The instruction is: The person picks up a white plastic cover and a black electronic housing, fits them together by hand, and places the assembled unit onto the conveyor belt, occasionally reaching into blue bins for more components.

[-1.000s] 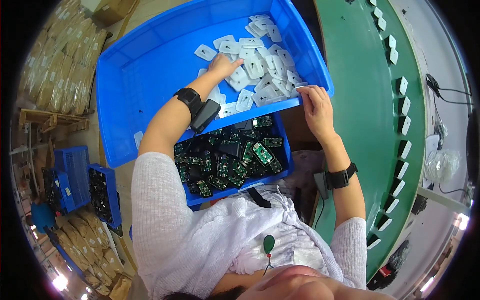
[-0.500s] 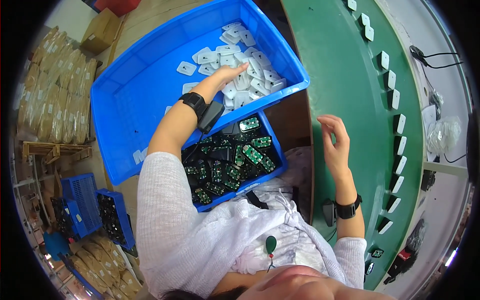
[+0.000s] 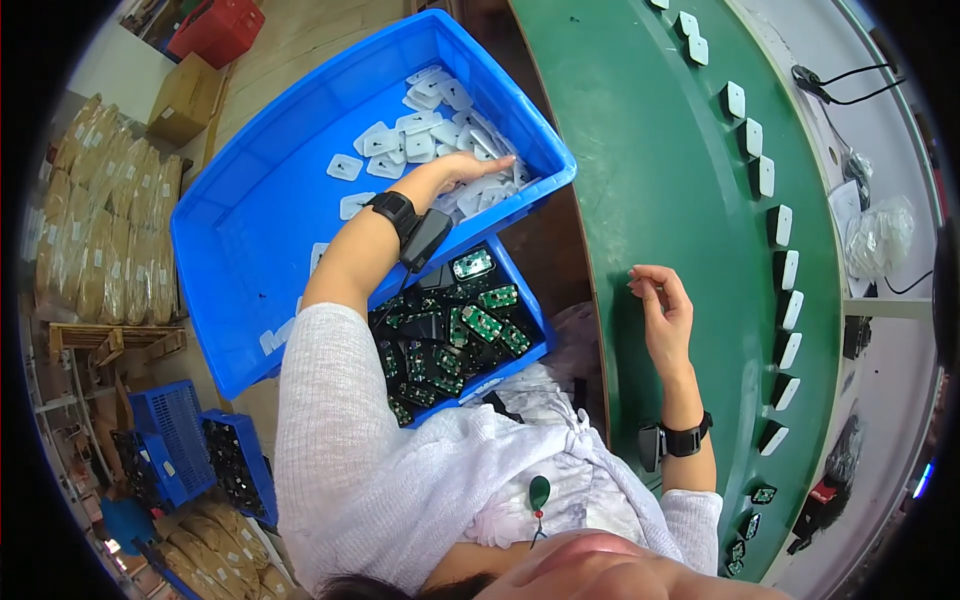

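My left hand (image 3: 468, 170) reaches into a large blue bin (image 3: 215, 345), among a heap of thin white plastic covers (image 3: 420, 148) with small dark marks. Its thumb is stretched out toward the bin's right wall; the other fingers are partly hidden, and no cover shows clearly gripped. Over the green tabletop (image 3: 640, 130), my right hand (image 3: 664, 305) hovers with loosely bent fingers and nothing visible in them. A second blue bin (image 3: 535, 345), lower and partly under the first, holds dark casings with green circuit boards (image 3: 482, 322).
White-topped black units (image 3: 783, 227) stand in a curved row along the table's far right side. Several uncovered boards (image 3: 763, 495) lie at its near end. Plastic bags (image 3: 880, 240) and cables are beyond. Wrapped brown packages (image 3: 105, 220) and other blue crates (image 3: 170, 440) are at left.
My left hand has moved toward the bin's right wall, and covers there are more bunched. My right hand's fingers have bent more. The whole view has shifted slightly.
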Demonstrator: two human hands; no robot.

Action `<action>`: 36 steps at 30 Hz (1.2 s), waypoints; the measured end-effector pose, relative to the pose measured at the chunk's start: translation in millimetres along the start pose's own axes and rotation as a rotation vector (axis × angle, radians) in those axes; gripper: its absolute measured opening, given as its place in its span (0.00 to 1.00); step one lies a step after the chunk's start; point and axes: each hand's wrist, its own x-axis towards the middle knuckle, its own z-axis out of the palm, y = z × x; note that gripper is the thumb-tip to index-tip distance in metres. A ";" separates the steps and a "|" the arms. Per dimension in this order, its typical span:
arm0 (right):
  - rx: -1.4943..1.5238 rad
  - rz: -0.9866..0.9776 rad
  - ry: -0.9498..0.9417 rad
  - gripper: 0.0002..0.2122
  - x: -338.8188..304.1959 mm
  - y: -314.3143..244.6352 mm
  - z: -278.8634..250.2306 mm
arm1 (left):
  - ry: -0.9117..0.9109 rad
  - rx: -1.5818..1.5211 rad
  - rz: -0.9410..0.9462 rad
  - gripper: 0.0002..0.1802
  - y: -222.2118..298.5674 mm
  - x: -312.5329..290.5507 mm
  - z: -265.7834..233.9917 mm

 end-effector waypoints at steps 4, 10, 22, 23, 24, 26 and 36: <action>0.008 -0.033 -0.018 0.07 8.7 -5.5 6.0 | -0.006 -0.026 0.057 0.61 -0.7 9.4 6.5; 0.068 0.023 -0.038 0.07 2.3 6.0 10.7 | 0.093 -0.205 0.020 0.59 5.5 26.7 19.8; 0.121 -0.018 0.065 0.07 3.2 17.4 19.1 | 0.312 -0.539 0.041 0.35 6.1 41.5 22.3; 0.069 -0.056 0.062 0.07 2.7 15.0 22.8 | 0.385 -0.568 0.052 0.33 -3.9 50.9 17.9; 0.015 -0.085 0.067 0.07 2.2 15.4 24.2 | 0.387 -0.568 0.047 0.33 -6.7 55.5 17.8; 0.010 -0.105 0.071 0.07 2.8 13.2 27.2 | 0.414 -0.719 0.148 0.29 -14.3 62.9 16.9; -0.060 -0.128 0.072 0.06 2.9 12.6 23.2 | 0.196 -0.907 0.255 0.21 -8.0 39.2 16.6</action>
